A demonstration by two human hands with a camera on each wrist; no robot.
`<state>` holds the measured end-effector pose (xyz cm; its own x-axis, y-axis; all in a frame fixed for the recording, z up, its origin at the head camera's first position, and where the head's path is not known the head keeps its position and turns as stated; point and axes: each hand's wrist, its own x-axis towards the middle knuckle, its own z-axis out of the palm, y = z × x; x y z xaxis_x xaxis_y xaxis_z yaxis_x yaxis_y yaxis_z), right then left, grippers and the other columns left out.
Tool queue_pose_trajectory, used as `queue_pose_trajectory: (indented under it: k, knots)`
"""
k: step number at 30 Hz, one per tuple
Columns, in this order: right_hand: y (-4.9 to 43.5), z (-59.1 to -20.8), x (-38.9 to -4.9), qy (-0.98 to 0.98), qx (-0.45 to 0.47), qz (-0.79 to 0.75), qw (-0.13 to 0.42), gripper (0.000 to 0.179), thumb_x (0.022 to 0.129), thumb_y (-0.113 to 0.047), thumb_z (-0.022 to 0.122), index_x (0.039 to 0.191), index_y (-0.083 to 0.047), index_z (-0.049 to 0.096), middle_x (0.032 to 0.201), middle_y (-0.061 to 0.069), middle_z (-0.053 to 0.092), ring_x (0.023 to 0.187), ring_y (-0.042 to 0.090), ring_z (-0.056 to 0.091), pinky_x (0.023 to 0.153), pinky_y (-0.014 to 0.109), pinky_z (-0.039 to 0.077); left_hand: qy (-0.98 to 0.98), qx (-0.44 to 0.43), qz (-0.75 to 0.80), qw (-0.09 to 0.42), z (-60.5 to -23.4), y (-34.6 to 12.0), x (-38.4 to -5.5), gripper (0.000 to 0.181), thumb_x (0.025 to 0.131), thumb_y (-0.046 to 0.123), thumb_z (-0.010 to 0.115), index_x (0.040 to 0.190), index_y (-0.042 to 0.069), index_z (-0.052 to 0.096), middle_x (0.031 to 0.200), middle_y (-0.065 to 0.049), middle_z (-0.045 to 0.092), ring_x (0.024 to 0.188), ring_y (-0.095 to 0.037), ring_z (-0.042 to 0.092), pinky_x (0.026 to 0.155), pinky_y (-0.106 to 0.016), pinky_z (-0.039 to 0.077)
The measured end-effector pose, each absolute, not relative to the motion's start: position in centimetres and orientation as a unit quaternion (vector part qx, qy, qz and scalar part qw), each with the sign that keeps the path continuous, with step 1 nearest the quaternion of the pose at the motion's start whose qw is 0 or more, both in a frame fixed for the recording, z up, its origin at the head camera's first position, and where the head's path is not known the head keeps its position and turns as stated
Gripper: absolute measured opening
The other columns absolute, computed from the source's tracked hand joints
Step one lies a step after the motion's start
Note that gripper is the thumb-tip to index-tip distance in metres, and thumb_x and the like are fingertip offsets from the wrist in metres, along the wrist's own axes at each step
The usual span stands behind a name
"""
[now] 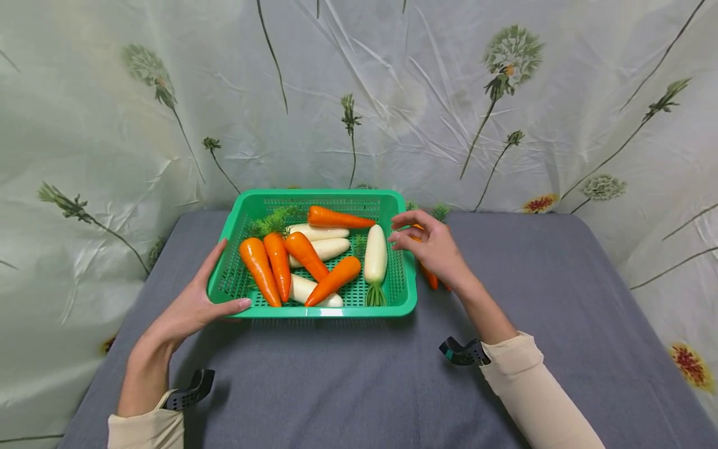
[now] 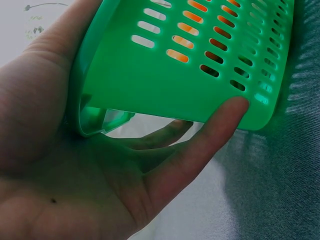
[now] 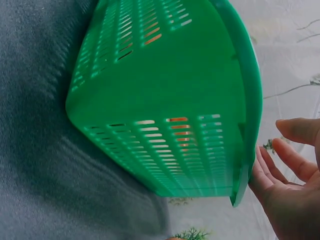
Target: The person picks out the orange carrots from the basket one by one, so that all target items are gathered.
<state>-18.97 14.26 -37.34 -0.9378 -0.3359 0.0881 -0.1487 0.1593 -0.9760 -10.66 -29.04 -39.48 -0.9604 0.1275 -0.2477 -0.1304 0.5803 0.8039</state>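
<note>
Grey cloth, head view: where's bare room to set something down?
Bare cloth lies in front of the green basket, between the forearms, and right of the right hand. Crowded: inside the basket, with carrots and white radishes, and beside its right end, where that hand partly hides more carrots.

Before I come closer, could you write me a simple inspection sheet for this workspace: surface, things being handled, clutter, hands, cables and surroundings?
Surface: grey cloth, faintly creased.
Job's things: green basket holding five visible orange carrots and four visible white radishes.
Clutter: loose carrots outside the basket's right side, partly hidden by the right hand; exact number unclear.
Left hand: holds the basket's left side, thumb over the near rim.
Right hand: beside the right rim, fingers loosely bent, holding nothing visible.
Cables: nothing seen.
Surroundings: pale, flower-printed hanging fabric behind.
</note>
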Motion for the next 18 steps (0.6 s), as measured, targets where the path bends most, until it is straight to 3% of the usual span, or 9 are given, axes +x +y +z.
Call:
queue_pose_trajectory:
  k: [4,7,11,18]
  knots:
    - [13.7,-37.2,-18.9,0.757,-0.166,-0.626,0.083,0.031,0.102,-0.011,0.067,0.132,-0.004,0.061,0.131,0.017,0.059,0.103,0.034,0.073,0.096,0.035,0.058,0.877,-0.002,0.459,0.141,-39.5,-29.0,-10.6,0.118,0.093,0.029,0.079,0.163,0.047,-0.014,0.168,-0.025,0.018,0.110,-0.020,0.057,0.085,-0.017,0.044]
    - [13.3,-37.1,-18.8,0.749,-0.176,-0.633,0.087,0.031,0.103,-0.008,0.065,0.132,0.000,0.060,0.133,0.022,0.058,0.109,0.045,0.069,0.097,0.040,0.059,0.879,-0.006,0.455,0.142,-39.4,-29.0,-10.6,0.118,0.093,0.030,0.079,0.163,0.048,-0.014,0.169,-0.025,0.017,0.112,-0.022,0.055,0.085,-0.016,0.043]
    - [12.9,-37.1,-18.7,0.747,-0.186,-0.633,0.087,0.030,0.102,-0.006,0.064,0.130,0.003,0.059,0.134,0.026,0.056,0.107,0.045,0.069,0.097,0.047,0.058,0.879,-0.007,0.454,0.142,-39.4,-29.0,-10.6,0.117,0.093,0.029,0.079,0.163,0.048,-0.014,0.169,-0.024,0.017,0.111,-0.021,0.055,0.085,-0.016,0.042]
    - [11.8,-37.2,-18.6,0.747,-0.197,-0.628,0.098,0.031,0.099,-0.003,0.066,0.129,0.006,0.059,0.133,0.026,0.058,0.109,0.050,0.066,0.091,0.046,0.061,0.878,-0.006,0.456,0.143,-39.4,-29.0,-10.6,0.117,0.093,0.030,0.078,0.163,0.047,-0.014,0.167,-0.024,0.020,0.109,-0.018,0.057,0.086,-0.016,0.043]
